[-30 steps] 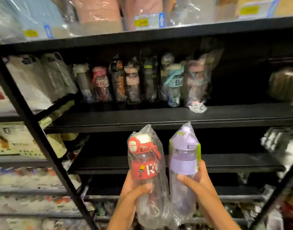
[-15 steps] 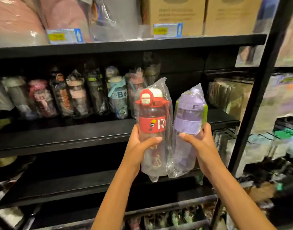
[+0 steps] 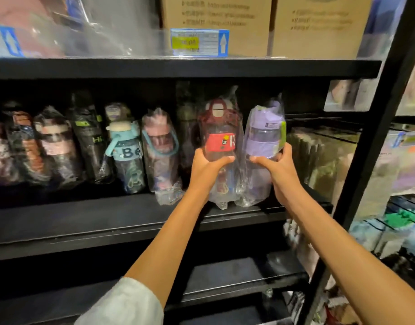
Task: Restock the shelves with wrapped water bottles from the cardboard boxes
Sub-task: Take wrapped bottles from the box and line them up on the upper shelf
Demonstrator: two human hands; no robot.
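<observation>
Since half a second ago, we have carried both bottles up and forward onto the black middle shelf (image 3: 107,221), at about one o'clock from centre. Our left hand (image 3: 206,167) curls round the clear plastic-wrapped bottle with the red lid and band (image 3: 219,146), our right hand (image 3: 275,167) round the wrapped lilac bottle with a green strap (image 3: 264,137), both upright at the three o'clock end of the wrapped bottle row (image 3: 126,148). We judge this the placing step; next we need to seat the bases and let go.
</observation>
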